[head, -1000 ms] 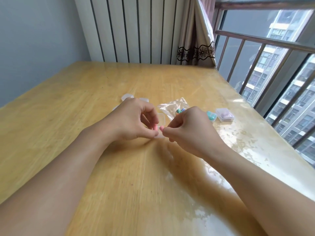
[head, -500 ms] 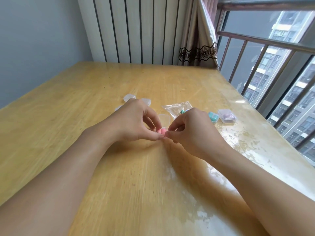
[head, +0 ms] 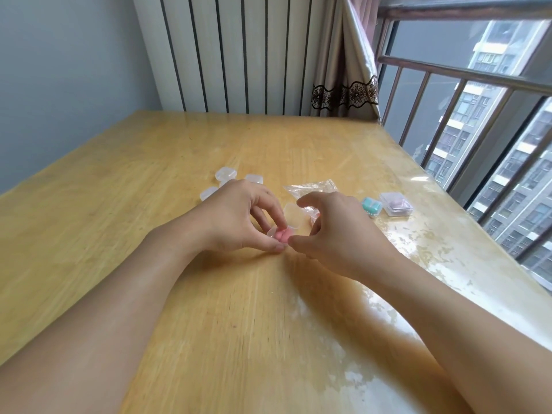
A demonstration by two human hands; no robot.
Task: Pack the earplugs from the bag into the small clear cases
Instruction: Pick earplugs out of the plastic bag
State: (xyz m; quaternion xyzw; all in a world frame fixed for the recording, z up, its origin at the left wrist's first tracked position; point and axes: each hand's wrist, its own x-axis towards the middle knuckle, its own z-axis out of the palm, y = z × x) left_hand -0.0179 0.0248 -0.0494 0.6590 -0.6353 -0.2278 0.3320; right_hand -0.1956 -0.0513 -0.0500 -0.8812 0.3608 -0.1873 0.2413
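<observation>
Head camera, looking down over a yellow wooden table [head: 185,294] beside a barred window: my left hand [head: 236,216] pinches a small clear case [head: 282,231] between thumb and curled fingers, holding it just off the tabletop in front of me. The case's lid [head: 292,216] stands open, tilted up toward the far side, and pink earplugs [head: 282,235] lie inside the base. My right hand [head: 337,231] hovers just beside the case with its fingers loosely curved and spread; thumb and forefinger are apart and grip nothing that I can make out. Behind my right hand lies the clear plastic bag [head: 310,188], partly hidden. Beyond my left hand sit several empty clear cases [head: 226,174] in a loose cluster. To the right, near the window edge, rest a case holding teal earplugs [head: 372,206] and, touching it, a case with pale pink earplugs [head: 396,204], both closed.
</observation>
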